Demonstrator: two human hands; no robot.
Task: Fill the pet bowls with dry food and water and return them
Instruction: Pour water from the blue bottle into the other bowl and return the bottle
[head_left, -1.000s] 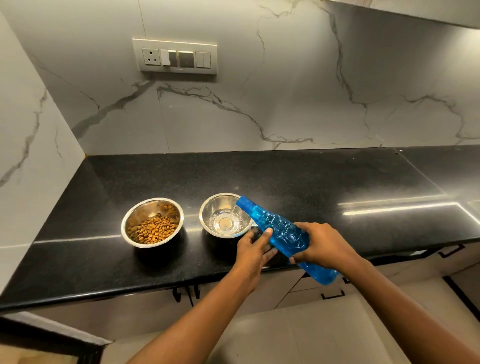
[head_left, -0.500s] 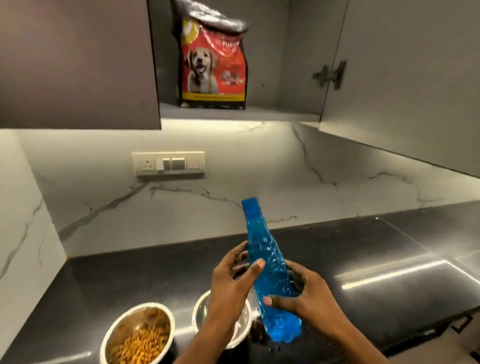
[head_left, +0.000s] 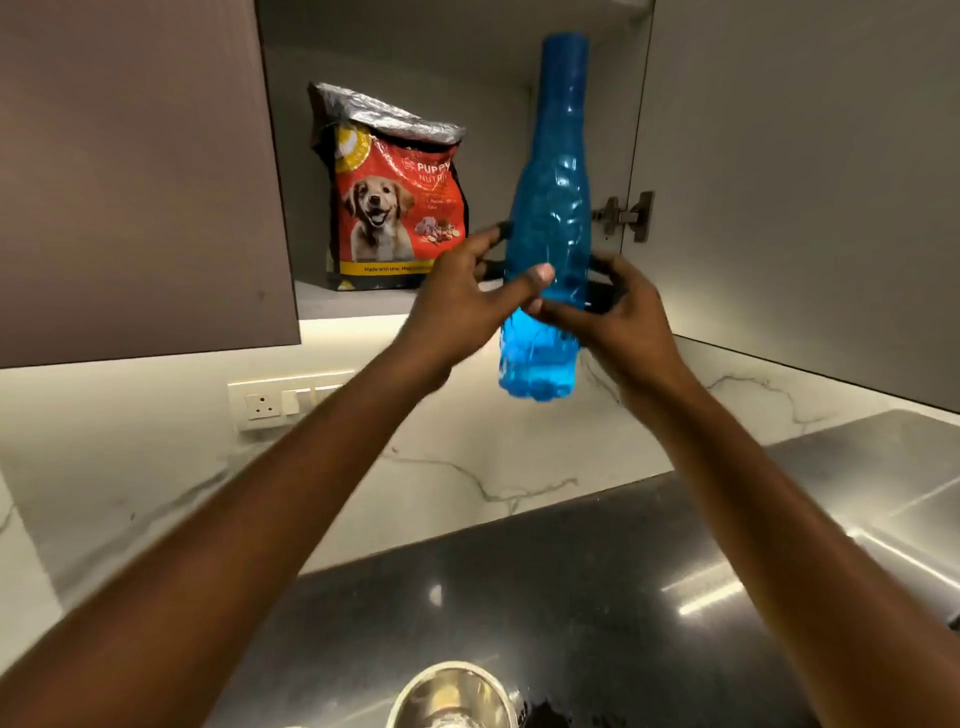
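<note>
A blue plastic water bottle (head_left: 550, 208) stands upright in the air in front of the open upper cabinet, its base just below the shelf edge. My left hand (head_left: 467, 301) grips its lower body from the left, thumb across the front. From the right, my right hand (head_left: 618, 317) wraps the same part. A red bag of puppy food (head_left: 389, 192) stands on the cabinet shelf (head_left: 353, 301) to the left of the bottle. One steel bowl (head_left: 452, 696) shows at the bottom edge on the black counter (head_left: 597, 597); the food bowl is out of view.
A closed cabinet door (head_left: 135, 176) hangs at upper left. The open door (head_left: 810, 182) with its hinge (head_left: 626, 215) stands to the right of the bottle. A wall socket panel (head_left: 275, 402) sits on the marble backsplash. Shelf space lies to the right of the bag.
The bottle went from tilted over the water bowl to upright, then rose with both hands up to the open cabinet shelf. My view has tilted upward, leaving the food bowl out of sight.
</note>
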